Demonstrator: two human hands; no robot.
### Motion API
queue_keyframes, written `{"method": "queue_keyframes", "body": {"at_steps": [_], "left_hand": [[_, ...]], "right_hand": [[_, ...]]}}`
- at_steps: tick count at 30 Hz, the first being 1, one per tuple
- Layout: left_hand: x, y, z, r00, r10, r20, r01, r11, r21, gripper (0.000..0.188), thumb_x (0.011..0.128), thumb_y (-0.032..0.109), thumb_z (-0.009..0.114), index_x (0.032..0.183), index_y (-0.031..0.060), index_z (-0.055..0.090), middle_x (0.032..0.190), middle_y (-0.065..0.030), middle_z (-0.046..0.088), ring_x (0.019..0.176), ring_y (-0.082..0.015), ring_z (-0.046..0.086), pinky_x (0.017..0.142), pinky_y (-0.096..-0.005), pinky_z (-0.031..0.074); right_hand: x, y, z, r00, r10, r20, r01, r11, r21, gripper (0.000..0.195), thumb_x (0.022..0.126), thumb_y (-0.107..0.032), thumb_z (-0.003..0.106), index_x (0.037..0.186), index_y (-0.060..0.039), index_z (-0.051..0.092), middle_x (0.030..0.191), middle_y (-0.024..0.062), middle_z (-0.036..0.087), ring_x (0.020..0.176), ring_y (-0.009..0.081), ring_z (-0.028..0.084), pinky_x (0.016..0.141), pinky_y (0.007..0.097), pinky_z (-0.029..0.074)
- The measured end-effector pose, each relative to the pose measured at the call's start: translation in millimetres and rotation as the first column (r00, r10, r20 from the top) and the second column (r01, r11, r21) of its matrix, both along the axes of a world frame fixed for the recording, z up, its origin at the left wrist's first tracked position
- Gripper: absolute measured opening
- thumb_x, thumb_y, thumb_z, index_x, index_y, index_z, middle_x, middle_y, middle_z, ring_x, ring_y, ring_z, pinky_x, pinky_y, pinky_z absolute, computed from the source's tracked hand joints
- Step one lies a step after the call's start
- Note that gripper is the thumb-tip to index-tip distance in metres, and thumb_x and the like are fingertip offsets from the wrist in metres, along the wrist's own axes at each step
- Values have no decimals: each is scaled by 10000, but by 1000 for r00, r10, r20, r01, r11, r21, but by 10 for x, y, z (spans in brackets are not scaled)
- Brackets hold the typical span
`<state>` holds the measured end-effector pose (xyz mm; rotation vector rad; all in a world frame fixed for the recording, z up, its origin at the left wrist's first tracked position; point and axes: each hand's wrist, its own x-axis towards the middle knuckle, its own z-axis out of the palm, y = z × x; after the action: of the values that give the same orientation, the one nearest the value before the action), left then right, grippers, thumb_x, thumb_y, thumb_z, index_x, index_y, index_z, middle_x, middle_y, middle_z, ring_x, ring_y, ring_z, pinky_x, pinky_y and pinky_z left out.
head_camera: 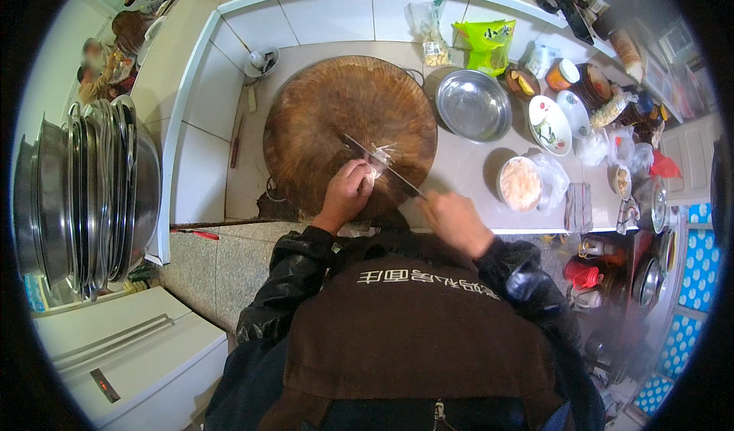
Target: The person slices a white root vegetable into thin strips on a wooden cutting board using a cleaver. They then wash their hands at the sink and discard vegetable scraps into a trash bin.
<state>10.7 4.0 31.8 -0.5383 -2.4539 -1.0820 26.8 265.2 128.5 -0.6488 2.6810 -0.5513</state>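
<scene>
On a large round wooden chopping block [321, 104], my left hand [351, 189] holds down a small pale piece of food [373, 173] with curled fingers. My right hand [456, 219] grips the handle of a knife [384, 164], whose blade slants across the block close to my left fingertips. Thin white strips [385, 151] lie beside the blade on its far side. The kind of food cannot be told, as my fingers and the blade partly hide it.
Right of the block are a steel bowl [473, 110], a bowl of pale shredded food [520, 183], a plate with green pieces [549, 127], a jar [562, 75] and a green bag [484, 44]. Steel pans [86, 202] stand stacked at left. Several people sit in the upper left.
</scene>
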Motion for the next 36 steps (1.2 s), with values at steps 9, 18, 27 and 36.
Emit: {"method": "queue_keyframes", "body": {"at_steps": [9, 18, 27, 36], "left_hand": [[77, -82, 95, 994, -68, 80, 75, 992, -99, 177, 845, 5, 650, 1019, 31, 637, 1129, -147, 645, 1054, -389, 611, 872, -449, 531], [50, -93, 92, 990, -90, 113, 103, 988, -116, 181, 807, -23, 662, 971, 43, 622, 1097, -140, 646, 1031, -389, 615, 858, -455, 531], [103, -113, 34, 993, -56, 109, 67, 993, -101, 193, 833, -4, 682, 1020, 40, 658, 1119, -128, 663, 1034, -372, 631, 863, -444, 545], [151, -109, 2, 994, -34, 101, 45, 994, -103, 198, 839, -2, 674, 1033, 28, 651, 1136, -138, 660, 1044, -371, 637, 877, -448, 549]], "right_hand": [[-36, -31, -237, 998, -28, 51, 29, 999, -19, 363, 1061, -323, 547, 917, -2, 636, 778, 274, 684, 734, 480, 670, 669, 564, 543], [-4, 23, -221, 993, 72, -90, -72, 997, 7, 267, 1040, -272, 571, 935, -29, 606, 704, 236, 671, 684, 428, 691, 599, 510, 562], [16, 44, -186, 997, 65, -48, -63, 997, 34, 287, 1048, -286, 562, 940, -29, 630, 724, 230, 677, 706, 434, 690, 635, 536, 558], [76, -18, -108, 1000, 6, -26, -6, 1000, -7, 326, 1053, -295, 554, 899, -24, 649, 746, 263, 684, 694, 458, 681, 634, 559, 550]]}}
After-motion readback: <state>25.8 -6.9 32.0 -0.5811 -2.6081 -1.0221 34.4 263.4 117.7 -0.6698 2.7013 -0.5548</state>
